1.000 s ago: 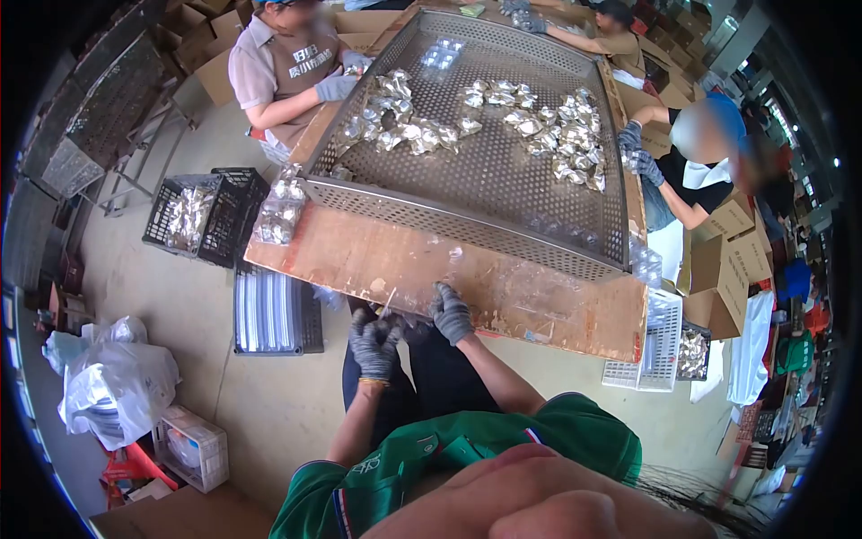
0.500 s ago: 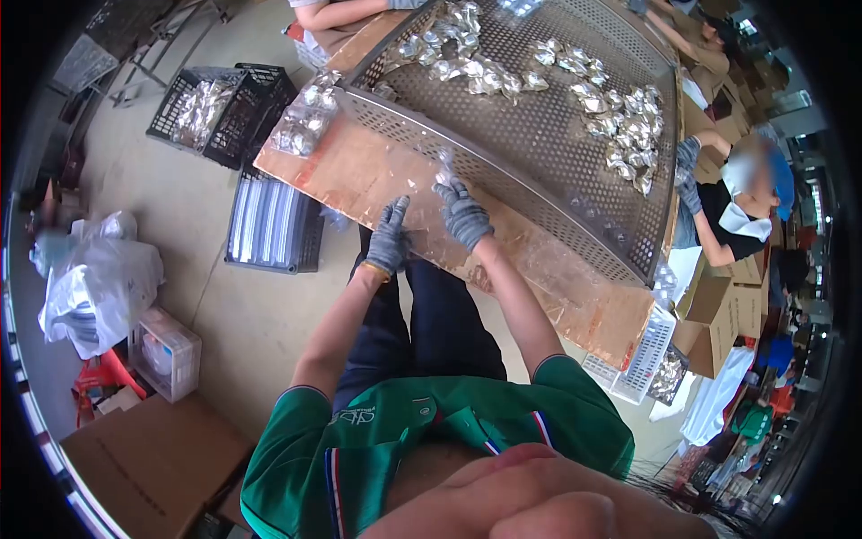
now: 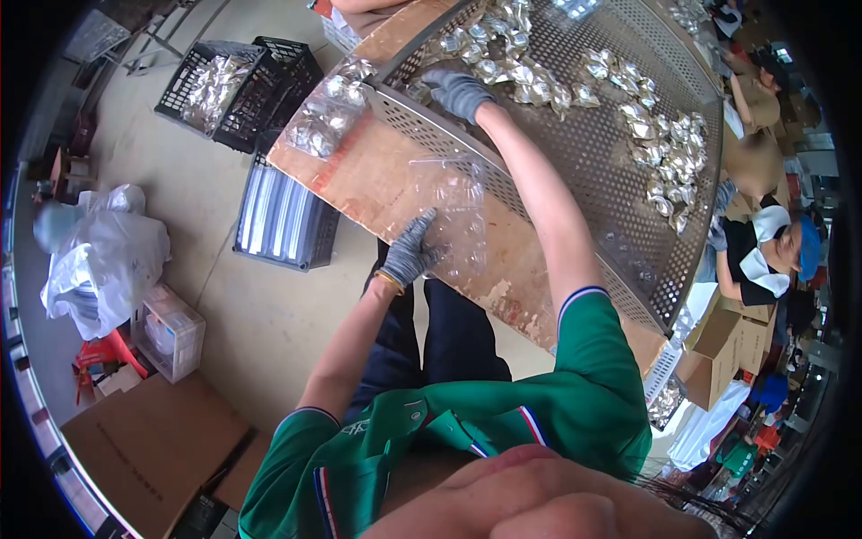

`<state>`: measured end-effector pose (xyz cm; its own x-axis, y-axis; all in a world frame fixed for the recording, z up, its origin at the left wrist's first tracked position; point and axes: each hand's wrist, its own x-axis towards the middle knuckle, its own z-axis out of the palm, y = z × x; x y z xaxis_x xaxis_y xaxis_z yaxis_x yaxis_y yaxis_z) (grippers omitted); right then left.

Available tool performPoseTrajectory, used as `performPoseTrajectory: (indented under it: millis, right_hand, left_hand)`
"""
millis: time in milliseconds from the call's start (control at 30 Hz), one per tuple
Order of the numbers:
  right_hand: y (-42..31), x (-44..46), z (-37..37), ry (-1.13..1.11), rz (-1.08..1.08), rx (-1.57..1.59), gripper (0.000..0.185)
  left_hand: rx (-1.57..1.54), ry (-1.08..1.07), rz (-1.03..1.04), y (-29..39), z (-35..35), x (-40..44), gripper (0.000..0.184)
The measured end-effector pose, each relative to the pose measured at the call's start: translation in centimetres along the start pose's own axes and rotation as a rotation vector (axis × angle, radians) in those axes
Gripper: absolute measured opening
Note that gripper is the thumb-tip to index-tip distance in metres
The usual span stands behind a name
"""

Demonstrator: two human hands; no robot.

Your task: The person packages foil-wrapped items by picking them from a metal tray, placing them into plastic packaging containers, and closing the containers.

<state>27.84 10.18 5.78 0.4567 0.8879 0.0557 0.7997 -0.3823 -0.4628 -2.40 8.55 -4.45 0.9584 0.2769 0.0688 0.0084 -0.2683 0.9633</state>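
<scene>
A clear plastic tray (image 3: 453, 211) lies opened on the wooden tabletop (image 3: 359, 171) in front of me. My left hand (image 3: 411, 251), in a grey glove, is at the tray's near left edge, its fingers bent around that edge. My right hand (image 3: 458, 93), gloved too, reaches over the low wall of the perforated metal tray (image 3: 575, 135) at its left corner; its fingers point left, and whatever lies under them is hidden. Gold-foil wrapped pieces (image 3: 530, 81) lie in rows beyond that hand. Filled clear packs (image 3: 325, 121) are stacked at the table's left corner.
Black crates (image 3: 224, 94) with foil pieces and a crate of clear plastic trays (image 3: 285, 216) stand on the floor at left. A white bag (image 3: 112, 260) and cardboard box (image 3: 153, 445) are lower left. Co-workers, one in a blue cap (image 3: 810, 249), are at right.
The view has shifted. My right hand has moved from the table's front edge into the metal tray. The clear plastic tray now lies spread on the table beside my left hand.
</scene>
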Motion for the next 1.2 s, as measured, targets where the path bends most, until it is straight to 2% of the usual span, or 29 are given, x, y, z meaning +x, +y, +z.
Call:
performPoseTrajectory:
  millis: [100, 133, 233, 267, 300, 367, 400, 467, 533, 567, 600, 633, 667, 700, 733, 767, 833, 933, 1000, 1033, 1100, 1133, 1167, 1200]
  right_hand:
    - [0.5, 3.9, 2.7, -0.116, -0.079, -0.022, 0.033]
    - [-0.1, 4.3, 2.7, -0.236, 0.104, 0.011, 0.038]
    - [-2.0, 3.0, 0.8, -0.270, 0.204, -0.021, 0.038]
    - [0.4, 3.5, 3.1, -0.197, 0.140, 0.206, 0.040]
    - [0.5, 3.3, 3.2, -0.195, 0.149, 0.201, 0.040]
    - [0.4, 3.4, 3.3, -0.283, 0.061, -0.296, 0.038]
    - [0.4, 3.1, 2.7, -0.441, 0.144, -0.360, 0.037]
    - [2.8, 2.8, 3.7, -0.484, 0.153, -0.316, 0.034]
    - [1.9, 0.8, 2.1, -0.323, 0.288, -0.173, 0.031]
    - [2.2, 0.9, 2.1, -0.267, 0.239, -0.193, 0.032]
    - [-2.5, -1.6, -2.5, -0.183, 0.173, -0.027, 0.033]
    - [2.9, -0.2, 1.0, 0.001, 0.176, -0.028, 0.037]
    - [8.2, 1.2, 4.4, 0.184, 0.175, -0.028, 0.042]
    - [5.9, -0.4, 2.6, 0.296, 0.138, 0.160, 0.043]
    - [3.6, -2.1, 0.6, 0.401, 0.080, 0.343, 0.043]
    - [-0.9, -4.2, -2.2, 0.324, 0.442, 0.776, 0.039]
    - [-3.6, -6.7, -2.4, 0.388, 0.388, 1.068, 0.043]
    - [-6.1, -10.6, -1.4, 0.232, 0.352, 1.266, 0.050]
    - [-6.7, -12.7, 0.8, 0.142, 0.296, 1.460, 0.050]
    - [-8.4, -13.6, 0.7, 0.212, 0.260, 1.459, 0.045]
    - [-11.4, -15.0, 0.0, 0.250, 0.216, 1.468, 0.038]
    - [-12.2, -15.6, 0.3, 0.283, 0.225, 1.470, 0.038]
    - [-12.6, -16.4, 0.4, 0.335, 0.215, 1.316, 0.036]
    - [-12.8, -17.8, 0.3, 0.415, 0.232, 1.153, 0.033]
  left_hand:
    - [-0.053, 0.010, -0.019, 0.5, -0.1, 0.2, 0.068]
    - [-0.069, -0.019, -0.062, 1.1, -0.4, 0.3, 0.068]
    - [-0.182, -0.053, -0.178, 0.2, -0.2, -0.1, 0.068]
    - [-0.151, -0.028, -0.117, -0.2, -0.1, -0.2, 0.067]
    - [-0.117, -0.004, -0.052, 0.0, 0.0, -0.1, 0.067]
    - [-0.069, -0.007, -0.033, 0.5, -0.1, 0.0, 0.066]
    - [-0.061, 0.006, -0.022, 0.6, -0.1, 0.0, 0.066]
    - [-0.044, 0.026, 0.002, 1.3, -0.2, 0.2, 0.065]
    - [-0.422, -0.016, -0.183, 2.3, -0.2, 0.2, 0.063]
    - [-0.409, 0.028, -0.180, 2.1, -0.2, 0.0, 0.063]
    - [-0.225, 0.048, -0.035, 0.9, 0.1, 0.0, 0.063]
    - [-0.038, 0.066, 0.102, -0.7, 0.7, 0.2, 0.063]
    - [-0.327, 0.041, -0.039, -2.3, 1.1, 0.4, 0.064]
    - [-0.616, 0.057, -0.185, -4.0, 1.6, 0.5, 0.065]
    - [-0.375, 0.046, -0.050, -3.0, 1.3, 0.5, 0.065]
    - [-0.128, 0.026, 0.070, -2.4, 1.1, 0.2, 0.065]
    - [-0.583, -0.022, -0.120, -4.9, 1.9, 0.8, 0.063]
    - [-0.399, 0.004, -0.017, -4.8, 2.0, 0.9, 0.061]
    - [-0.432, 0.016, -0.045, -4.6, 2.0, 1.0, 0.059]
    - [-0.445, 0.018, -0.055, -3.0, 1.5, 1.0, 0.058]
    - [-0.072, -0.055, 0.052, 0.2, -0.2, 0.6, 0.056]
    - [0.195, -0.074, 0.135, 0.1, -0.5, 0.6, 0.048]
    - [0.196, -0.127, 0.158, -0.4, -0.5, 0.9, 0.048]
    - [0.680, -0.100, 0.236, -1.8, 0.3, 1.2, 0.046]
